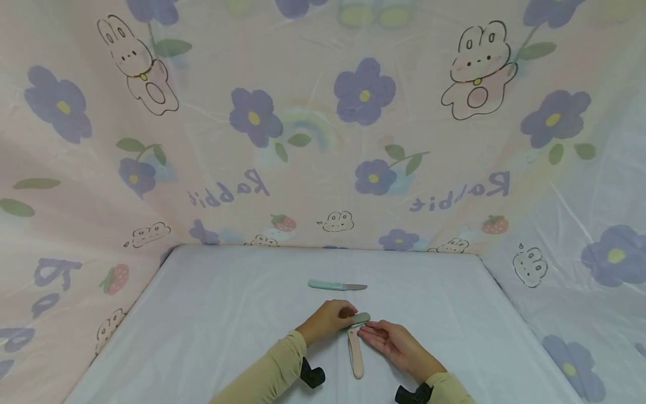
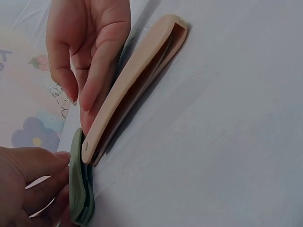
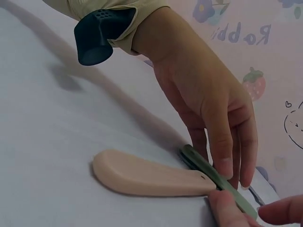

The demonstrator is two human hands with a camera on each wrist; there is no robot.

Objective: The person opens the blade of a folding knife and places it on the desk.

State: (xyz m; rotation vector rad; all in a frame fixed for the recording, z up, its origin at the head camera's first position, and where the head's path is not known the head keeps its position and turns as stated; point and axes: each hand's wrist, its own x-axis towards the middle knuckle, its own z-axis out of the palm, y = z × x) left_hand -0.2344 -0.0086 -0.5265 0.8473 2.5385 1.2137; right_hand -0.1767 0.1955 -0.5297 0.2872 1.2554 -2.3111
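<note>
A green folding knife point(image 1: 361, 318), folded, lies crosswise on the white surface. My left hand point(image 1: 328, 321) pinches its left part between thumb and fingers. On the other side, my right hand point(image 1: 395, 342) has its fingers stretched towards the knife's right end; at least one fingertip seems to touch it. Between the hands lies a beige-pink folding knife point(image 1: 356, 356), also folded, one end against or very near the green one. In the left wrist view the slot of this pink handle point(image 2: 137, 90) faces the camera. Farther back lies a light turquoise knife point(image 1: 327, 285) with its blade out, pointing right.
A white cloth point(image 1: 227, 297) covers the work surface. Curtains point(image 1: 313, 140) printed with rabbits and flowers stand behind and at both sides. A black wrist device point(image 1: 313, 374) sits at the left cuff, another point(image 1: 414, 393) at the right.
</note>
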